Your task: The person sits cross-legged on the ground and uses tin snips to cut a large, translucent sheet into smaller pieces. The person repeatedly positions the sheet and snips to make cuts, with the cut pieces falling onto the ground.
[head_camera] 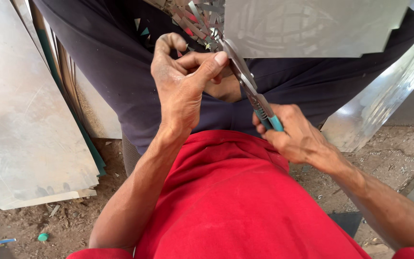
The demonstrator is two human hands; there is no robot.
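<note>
Tin snips (251, 93) in right hand (299, 136)

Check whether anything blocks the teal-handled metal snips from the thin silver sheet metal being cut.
Nothing visible does. The teal-handled snips, in the right hand, already meet the silver sheet's edge. The left hand sits beside the blades, not across them.

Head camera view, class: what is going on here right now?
A person in a red shirt is seated, cutting a metal sheet with tin snips. The right hand grips the snips' teal handles, blades at the sheet's edge. The left hand is by the cut edge, beside thin cut strips. More metal sheets lean at the left.
</note>
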